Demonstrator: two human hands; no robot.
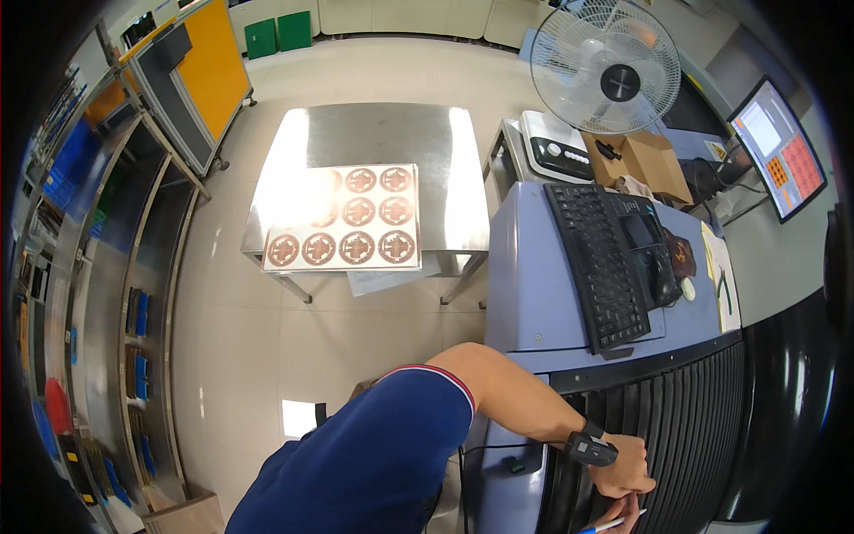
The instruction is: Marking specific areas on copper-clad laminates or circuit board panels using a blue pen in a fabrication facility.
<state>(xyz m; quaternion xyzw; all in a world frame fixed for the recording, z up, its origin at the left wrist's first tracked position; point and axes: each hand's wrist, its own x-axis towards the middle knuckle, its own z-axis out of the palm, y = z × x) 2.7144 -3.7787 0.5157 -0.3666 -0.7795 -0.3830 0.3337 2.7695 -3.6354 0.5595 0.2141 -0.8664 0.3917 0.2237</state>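
Observation:
My left hand (623,467) is at the lower right, over the black ribbed cover (685,436) of a blue-grey machine. Its fingers are curled closed, and anything inside them is hidden. A black device (591,445) is strapped to that wrist. Just below, at the picture's lower edge, my right hand (626,514) shows only in part, closed on a white and blue pen (614,523). The two hands are close together. On a steel table (382,133) ahead lies a pale panel (342,222) with rows of round copper-coloured patterns, partly washed out by glare.
A black keyboard (600,276) and a mouse (660,276) rest on the machine's top. Beyond them are a cardboard box (663,165), a fan (614,76) and a monitor (778,151). Metal shelving (151,267) lines the left; a yellow-sided cabinet (213,71) stands behind it.

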